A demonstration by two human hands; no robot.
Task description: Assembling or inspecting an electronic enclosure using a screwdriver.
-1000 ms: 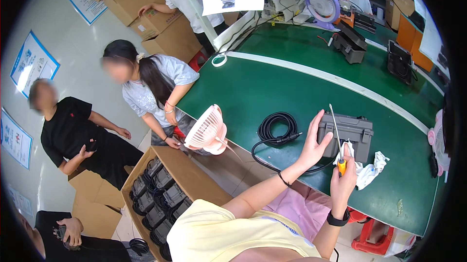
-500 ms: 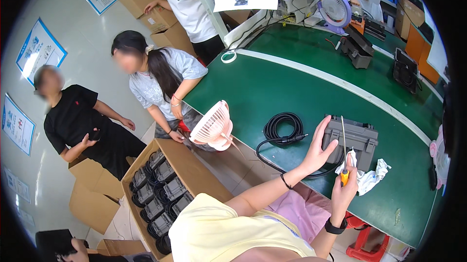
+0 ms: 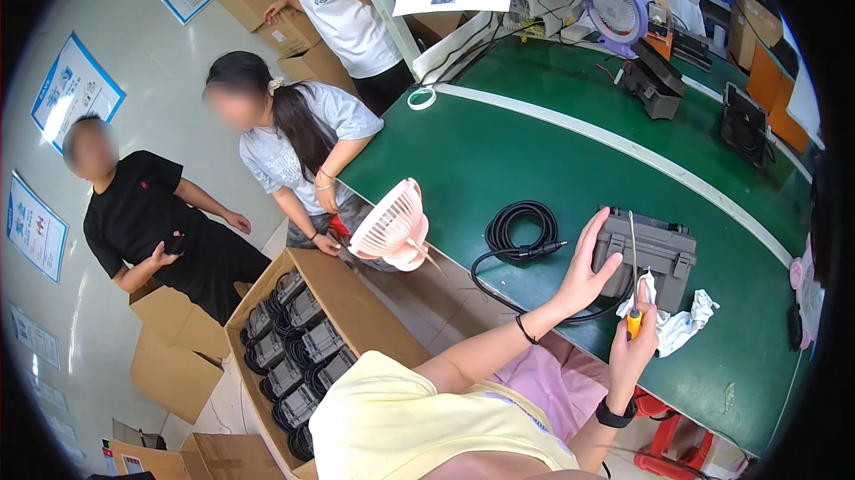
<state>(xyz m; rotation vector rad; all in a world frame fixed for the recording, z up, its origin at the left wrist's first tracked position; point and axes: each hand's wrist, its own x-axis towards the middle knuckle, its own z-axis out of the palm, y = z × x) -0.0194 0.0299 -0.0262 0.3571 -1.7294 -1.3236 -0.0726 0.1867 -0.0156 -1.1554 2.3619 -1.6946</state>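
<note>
A grey latched plastic case lies on the green bench in front of me. My left hand rests against its left side, fingers stretched out and apart. In my right hand is a screwdriver with a yellow handle, its long thin shaft pointing away across the case. White crumpled cloth lies by my right fingers at the near edge of the case. A black cable lies coiled to the left, and its length runs under my left wrist toward the case.
A pink fan stands off the bench's left edge. Below it, a carton holds several grey cases with cables. Three people stand left and beyond; one leans on the bench corner. A tape roll and an open case lie farther back.
My hands, the screwdriver and the case stay nearly as they were. The view has shifted slightly. The dark object and hand at the lower left have mostly gone from view.
</note>
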